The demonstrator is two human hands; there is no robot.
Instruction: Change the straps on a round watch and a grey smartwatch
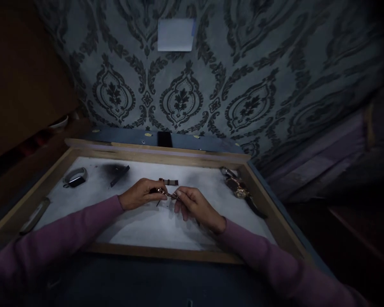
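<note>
Tool [173, 196] in right fingers [184, 198] points left, roughly crosswise, toward watch [161, 191].

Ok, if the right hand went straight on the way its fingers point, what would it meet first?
Most likely the small shiny piece held in the left hand, just ahead of the right hand, then the left hand itself. Depth is hard to judge from this single view.
</note>
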